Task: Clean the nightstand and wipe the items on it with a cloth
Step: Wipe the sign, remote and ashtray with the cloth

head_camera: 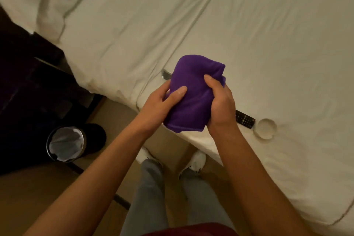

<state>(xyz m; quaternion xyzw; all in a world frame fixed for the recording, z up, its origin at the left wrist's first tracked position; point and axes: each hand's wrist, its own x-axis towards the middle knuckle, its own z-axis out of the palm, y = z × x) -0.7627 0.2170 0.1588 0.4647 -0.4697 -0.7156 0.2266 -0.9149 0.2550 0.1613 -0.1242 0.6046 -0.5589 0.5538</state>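
Note:
A purple cloth [193, 90] is bunched up between both my hands, above the near edge of a white bed. My left hand [162, 101] grips its left side with the fingers wrapped behind and the thumb on front. My right hand [220, 105] is closed on the right side. The cloth seems wrapped around something; a small shiny edge [166, 73] sticks out at its upper left, and I cannot tell what it is. The dark nightstand [28, 74] stands at the left, dim and hard to make out.
A black remote control [245, 119] and a small white round dish [266, 128] lie on the bed [249, 34] just right of my right hand. A lined waste bin [66, 143] stands on the floor by the nightstand. My legs and white shoes are below.

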